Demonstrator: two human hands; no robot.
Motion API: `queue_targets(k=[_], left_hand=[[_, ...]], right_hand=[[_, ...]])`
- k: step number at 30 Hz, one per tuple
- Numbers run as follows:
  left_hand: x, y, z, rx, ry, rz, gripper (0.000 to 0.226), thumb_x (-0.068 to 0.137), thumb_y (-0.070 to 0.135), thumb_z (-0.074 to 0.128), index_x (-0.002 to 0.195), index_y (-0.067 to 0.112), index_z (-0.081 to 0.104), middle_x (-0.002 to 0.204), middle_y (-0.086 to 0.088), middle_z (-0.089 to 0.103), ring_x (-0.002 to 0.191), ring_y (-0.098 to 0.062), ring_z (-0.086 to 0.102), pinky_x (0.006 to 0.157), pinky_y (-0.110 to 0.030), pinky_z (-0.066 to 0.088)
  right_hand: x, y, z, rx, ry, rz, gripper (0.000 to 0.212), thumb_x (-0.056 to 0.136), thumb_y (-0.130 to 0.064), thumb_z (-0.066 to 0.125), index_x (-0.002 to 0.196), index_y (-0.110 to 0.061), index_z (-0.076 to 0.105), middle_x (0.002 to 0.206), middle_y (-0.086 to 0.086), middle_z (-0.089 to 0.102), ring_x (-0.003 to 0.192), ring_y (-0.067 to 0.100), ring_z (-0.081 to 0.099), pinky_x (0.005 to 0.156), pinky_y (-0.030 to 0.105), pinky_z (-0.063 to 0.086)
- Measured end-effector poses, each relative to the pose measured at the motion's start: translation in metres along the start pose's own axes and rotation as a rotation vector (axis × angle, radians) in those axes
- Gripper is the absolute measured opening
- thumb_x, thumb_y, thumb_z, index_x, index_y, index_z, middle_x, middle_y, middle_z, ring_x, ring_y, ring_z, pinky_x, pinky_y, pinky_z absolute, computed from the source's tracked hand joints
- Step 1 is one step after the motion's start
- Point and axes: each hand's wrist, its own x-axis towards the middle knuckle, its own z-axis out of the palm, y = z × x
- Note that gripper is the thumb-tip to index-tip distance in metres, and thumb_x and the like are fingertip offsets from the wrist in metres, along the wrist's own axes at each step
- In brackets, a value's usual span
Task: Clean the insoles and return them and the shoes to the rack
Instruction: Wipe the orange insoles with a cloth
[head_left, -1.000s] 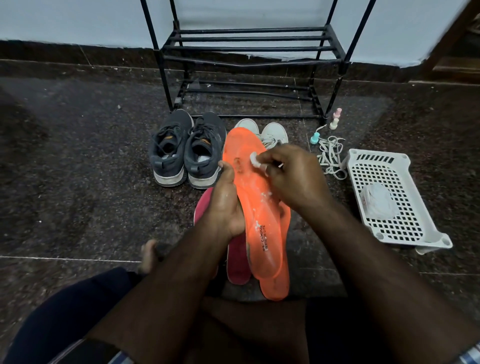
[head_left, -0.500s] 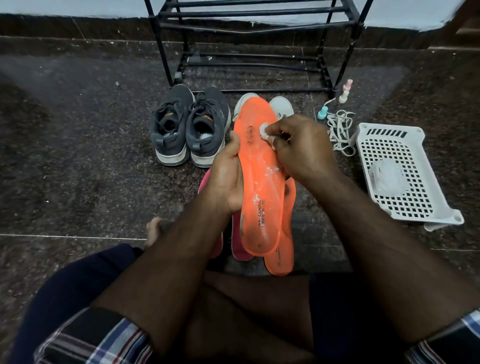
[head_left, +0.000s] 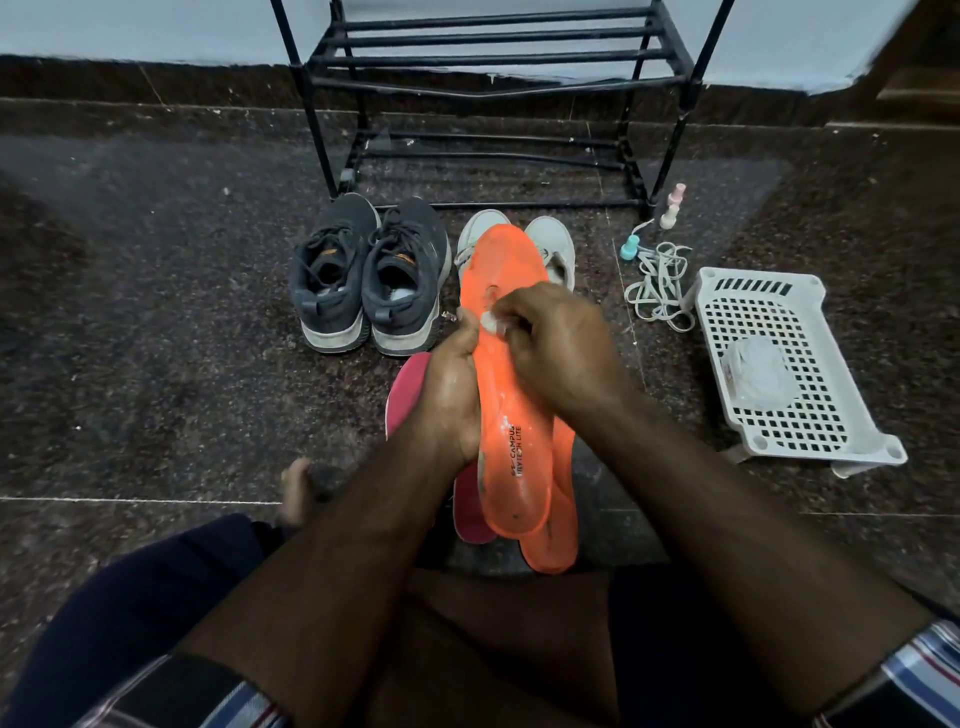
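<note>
Dark speckled stone floor (head_left: 156, 312) runs up to a pale wall, with the black shoe rack (head_left: 493, 78) standing beyond my hands. My left hand (head_left: 449, 395) has its grip wrapped round the left edge of the orange insole (head_left: 511, 415), holding it up lengthwise with the toe end pointing away from me. My right hand (head_left: 550, 343) is pinched together on a small white wad (head_left: 491, 323), pressed onto the insole just beside my left thumb. Directly beneath this grip lie a second orange insole (head_left: 558, 519) and two pink insoles (head_left: 408, 384) on the floor. Past the held insole's toe sit the white shoes (head_left: 553, 244), partly hidden by it; to the left of those, the grey sneakers (head_left: 366, 275) stand side by side. Off to the right of my right hand are loose white laces (head_left: 660, 286), small bottles (head_left: 670, 208) and a white perforated basket (head_left: 769, 415) holding a crumpled clear bag (head_left: 756, 364).
</note>
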Motion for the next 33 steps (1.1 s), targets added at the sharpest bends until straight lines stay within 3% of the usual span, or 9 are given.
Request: queue_targets(k=[4,7,10,14,16,21,23,28,33], left_hand=[[-0.001,-0.003,0.001,0.009,0.005,-0.017,0.069,0.102,0.057,0.029,0.106,0.008,0.077,0.112,-0.018,0.071,0.104,-0.031,0.069,0.100,-0.045,0.051],[0.001,0.000,-0.001,-0.005,0.022,-0.007,0.072,0.103,0.055,0.030,0.085,0.008,0.080,0.092,-0.015,0.075,0.086,-0.026,0.074,0.078,-0.037,0.062],[0.001,0.004,-0.002,-0.003,0.036,-0.014,0.075,0.101,0.060,0.030,0.084,0.007,0.080,0.094,-0.016,0.074,0.088,-0.028,0.074,0.089,-0.039,0.055],[0.000,0.002,0.001,-0.019,0.019,-0.025,0.066,0.101,0.058,0.031,0.109,0.008,0.073,0.110,-0.017,0.072,0.103,-0.030,0.070,0.100,-0.045,0.049],[-0.002,0.000,0.003,-0.006,0.020,-0.041,0.061,0.101,0.056,0.032,0.115,0.009,0.068,0.116,-0.017,0.069,0.112,-0.030,0.064,0.108,-0.045,0.042],[0.002,0.005,-0.003,0.006,0.034,-0.031,0.077,0.101,0.061,0.029,0.084,0.005,0.079,0.094,-0.016,0.073,0.089,-0.028,0.073,0.088,-0.038,0.057],[0.000,0.005,-0.002,-0.007,0.034,-0.028,0.073,0.100,0.061,0.031,0.094,0.004,0.077,0.103,-0.018,0.071,0.096,-0.030,0.072,0.090,-0.040,0.057],[-0.005,-0.002,0.007,0.024,-0.014,-0.060,0.067,0.089,0.056,0.043,0.131,0.008,0.062,0.138,-0.020,0.056,0.133,-0.036,0.051,0.118,-0.051,0.029],[0.000,0.004,0.002,-0.013,0.058,-0.018,0.067,0.102,0.057,0.032,0.089,0.006,0.073,0.093,-0.015,0.069,0.088,-0.027,0.071,0.089,-0.039,0.055]], right_hand=[[0.002,0.001,-0.004,0.021,0.035,0.037,0.015,0.081,-0.010,0.064,0.094,-0.015,0.070,0.092,0.003,0.070,0.088,0.022,0.064,0.080,0.034,0.048],[-0.009,-0.005,0.002,0.039,-0.102,0.021,0.016,0.081,-0.012,0.064,0.095,-0.018,0.071,0.093,0.001,0.071,0.090,0.021,0.065,0.080,0.034,0.050],[-0.011,-0.005,-0.003,0.130,-0.168,0.078,0.017,0.080,-0.008,0.067,0.092,-0.018,0.073,0.086,-0.005,0.072,0.082,0.012,0.064,0.078,0.028,0.048],[0.000,-0.006,-0.008,0.155,0.041,0.057,0.014,0.077,-0.004,0.066,0.088,-0.012,0.071,0.084,-0.002,0.070,0.080,0.015,0.063,0.075,0.028,0.047],[0.001,-0.005,-0.004,0.101,0.019,0.023,0.016,0.077,-0.005,0.065,0.088,-0.015,0.070,0.086,-0.001,0.070,0.082,0.018,0.064,0.074,0.032,0.049],[-0.012,-0.006,0.001,0.081,-0.192,0.050,0.017,0.079,-0.009,0.065,0.088,-0.021,0.071,0.086,-0.005,0.071,0.082,0.013,0.063,0.071,0.023,0.042],[-0.011,-0.007,-0.002,0.095,-0.155,0.037,0.016,0.078,-0.006,0.065,0.087,-0.017,0.071,0.085,-0.003,0.071,0.082,0.015,0.063,0.072,0.025,0.044],[0.004,0.002,-0.007,0.008,0.044,-0.007,0.017,0.077,-0.003,0.058,0.087,-0.012,0.068,0.085,0.004,0.069,0.082,0.026,0.063,0.072,0.039,0.050],[-0.011,-0.005,-0.003,0.052,-0.168,-0.005,0.017,0.078,-0.009,0.058,0.087,-0.020,0.069,0.086,-0.003,0.071,0.083,0.018,0.065,0.075,0.033,0.051]])
